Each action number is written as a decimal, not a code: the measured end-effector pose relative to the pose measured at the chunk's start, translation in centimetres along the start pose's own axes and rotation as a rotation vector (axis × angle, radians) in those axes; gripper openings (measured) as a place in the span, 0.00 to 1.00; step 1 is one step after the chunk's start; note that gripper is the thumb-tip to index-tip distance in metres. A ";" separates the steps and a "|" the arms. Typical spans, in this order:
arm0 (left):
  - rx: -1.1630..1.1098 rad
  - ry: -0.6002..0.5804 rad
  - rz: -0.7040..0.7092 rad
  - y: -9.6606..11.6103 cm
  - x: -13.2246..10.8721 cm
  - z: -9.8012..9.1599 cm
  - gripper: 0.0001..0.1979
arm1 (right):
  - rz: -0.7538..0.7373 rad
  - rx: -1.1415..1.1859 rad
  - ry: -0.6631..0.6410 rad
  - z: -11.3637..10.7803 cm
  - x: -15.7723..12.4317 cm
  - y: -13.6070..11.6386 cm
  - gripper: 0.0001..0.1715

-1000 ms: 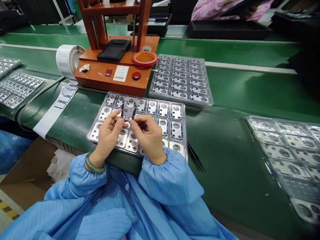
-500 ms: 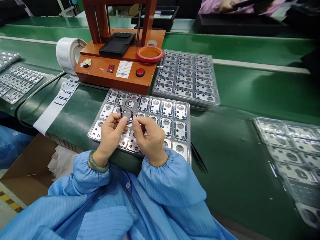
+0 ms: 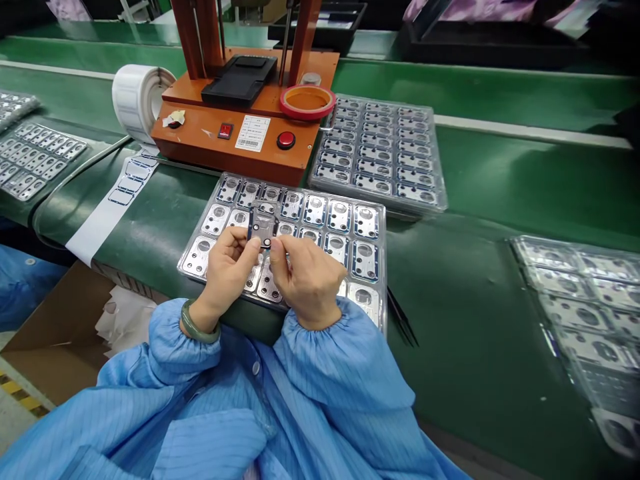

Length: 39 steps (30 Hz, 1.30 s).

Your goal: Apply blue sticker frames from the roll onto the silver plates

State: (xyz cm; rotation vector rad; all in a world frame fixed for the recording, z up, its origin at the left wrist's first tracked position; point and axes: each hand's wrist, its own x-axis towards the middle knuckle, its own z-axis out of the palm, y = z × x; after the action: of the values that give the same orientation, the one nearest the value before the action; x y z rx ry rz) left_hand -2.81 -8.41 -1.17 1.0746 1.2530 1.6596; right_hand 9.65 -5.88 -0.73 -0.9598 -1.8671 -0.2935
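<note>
My left hand [image 3: 229, 267] pinches a small metal plate [image 3: 263, 225] with dark edges and round holes by its lower left side. At the plate's lower right corner, the thumb and forefinger of my right hand [image 3: 307, 277] are pressed together; whether they grip the plate itself or something thin on it is hard to make out. Both hands are over a clear plastic tray [image 3: 382, 267] holding rows of similar silvery plates, several with blue edging. Black tweezers [image 3: 401, 317] lie on the green bench just right of this tray.
An orange press [image 3: 235, 133] with a red button stands behind the tray, a tape roll [image 3: 307, 102] on it. To its left is a label roll [image 3: 137, 103] with its strip unrolled. More plate trays [image 3: 377, 150] sit behind and at both sides. A cardboard box [image 3: 60, 340] stands lower left.
The plate now lies at a flatter angle to my view, with its face more visible. My right hand has shifted slightly right. The whole view has moved a little.
</note>
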 end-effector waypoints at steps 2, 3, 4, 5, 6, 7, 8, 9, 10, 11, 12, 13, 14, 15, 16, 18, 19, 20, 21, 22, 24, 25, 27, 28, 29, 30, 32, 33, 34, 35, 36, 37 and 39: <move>0.006 -0.011 -0.002 0.1 0.0 0.1 0.13 | 0.008 0.011 0.000 -0.1 0.0 0.0 0.10; 0.011 -0.017 -0.005 0.1 0.0 0.1 0.13 | 0.010 0.014 -0.002 -0.1 0.0 0.0 0.11; 0.017 -0.020 -0.009 0.1 0.0 0.1 0.13 | 0.011 0.016 -0.004 -0.1 0.0 0.0 0.11; 0.023 -0.020 -0.010 0.1 0.0 0.1 0.13 | 0.012 0.016 -0.005 -0.2 0.0 0.1 0.11; 0.025 -0.019 -0.010 0.1 -0.1 0.1 0.13 | 0.014 0.015 -0.003 -0.2 0.0 0.1 0.12; 0.025 -0.019 -0.008 0.2 -0.1 0.2 0.14 | 0.018 0.016 0.000 -0.2 0.0 0.1 0.12; 0.023 -0.019 -0.006 0.2 -0.1 0.2 0.14 | 0.022 0.017 0.004 -0.2 0.0 0.1 0.12; 0.022 -0.022 -0.004 0.2 -0.1 0.2 0.14 | 0.025 0.018 0.009 -0.1 0.0 0.1 0.12; 0.024 -0.024 -0.002 0.2 -0.1 0.2 0.14 | 0.028 0.017 0.016 -0.1 0.0 0.1 0.12; 0.027 -0.025 -0.002 0.2 -0.1 0.2 0.13 | 0.031 0.012 0.024 -0.1 -0.1 0.2 0.12; 0.030 -0.024 -0.004 0.2 -0.1 0.2 0.13 | 0.033 0.007 0.033 -0.1 -0.1 0.2 0.11; 0.034 -0.022 -0.007 0.2 -0.1 0.1 0.13 | 0.036 0.005 0.043 0.0 -0.1 0.2 0.11; 0.037 -0.019 -0.011 0.2 -0.1 0.1 0.14 | 0.041 0.010 0.053 0.0 -0.1 0.2 0.10; 0.039 -0.018 -0.015 0.2 -0.1 0.1 0.14 | 0.051 0.024 0.060 0.0 -0.1 0.2 0.10; 0.041 -0.018 -0.017 0.2 -0.1 0.1 0.15 | 0.070 0.049 0.064 0.0 -0.2 0.2 0.09; 0.043 -0.017 -0.017 0.2 -0.1 0.1 0.15 | 0.144 0.125 0.070 0.0 -0.1 0.2 0.09; 0.044 -0.012 -0.016 0.2 -0.1 0.1 0.15 | 0.198 0.169 0.072 0.0 -0.1 0.2 0.10; 0.044 -0.008 -0.016 0.1 -0.1 0.1 0.15 | 0.261 0.214 0.071 -0.1 -0.1 0.2 0.11; 0.043 -0.004 -0.017 0.1 -0.1 0.1 0.15 | 0.331 0.264 0.064 -0.1 0.0 0.2 0.12; 0.042 -0.003 -0.019 0.1 -0.1 0.1 0.15 | 0.402 0.320 0.047 -0.1 0.1 0.2 0.14; 0.039 -0.005 -0.021 0.1 -0.1 0.1 0.15 | 0.528 0.452 -0.032 -0.2 0.3 0.3 0.16; 0.037 -0.008 -0.019 0.1 -0.1 0.1 0.15 | 0.579 0.525 -0.087 -0.2 0.3 0.3 0.16; 0.033 -0.010 -0.012 0.1 -0.1 0.0 0.15 | 0.653 0.664 -0.184 -0.2 0.4 0.3 0.15; 0.031 -0.014 -0.009 0.1 -0.1 0.0 0.15 | 0.680 0.717 -0.215 -0.2 0.5 0.3 0.14; 0.030 -0.019 -0.006 0.1 -0.2 0.0 0.14 | 0.705 0.757 -0.234 -0.1 0.5 0.2 0.14; 0.030 -0.026 -0.005 0.1 -0.2 0.0 0.14 | 0.724 0.783 -0.243 0.0 0.5 0.2 0.14; 0.034 -0.036 -0.005 0.1 -0.2 -0.1 0.14 | 0.746 0.802 -0.254 0.0 0.5 0.1 0.14; 0.039 -0.038 -0.006 0.1 -0.2 -0.1 0.14 | 0.745 0.801 -0.258 0.0 0.5 0.0 0.13; 0.044 -0.035 -0.005 0.1 -0.2 -0.1 0.14 | 0.738 0.797 -0.259 0.0 0.5 0.0 0.12; 0.049 -0.031 -0.004 0.1 -0.2 -0.1 0.14 | 0.727 0.791 -0.257 0.0 0.6 -0.1 0.12; 0.052 -0.027 -0.001 0.1 -0.2 0.0 0.15 | 0.715 0.786 -0.258 -0.1 0.6 -0.1 0.12; 0.053 -0.023 0.003 0.1 -0.2 0.0 0.15 | 0.704 0.783 -0.260 -0.2 0.6 -0.1 0.13; 0.050 -0.022 0.011 0.2 -0.2 0.1 0.16 | 0.692 0.786 -0.269 -0.4 0.6 -0.1 0.13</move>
State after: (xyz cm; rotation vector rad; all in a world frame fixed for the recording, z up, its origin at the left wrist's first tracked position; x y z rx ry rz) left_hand -2.67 -8.58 -1.04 1.1288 1.2823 1.6288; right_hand 9.73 -5.90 -0.05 -1.0221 -1.5340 0.9532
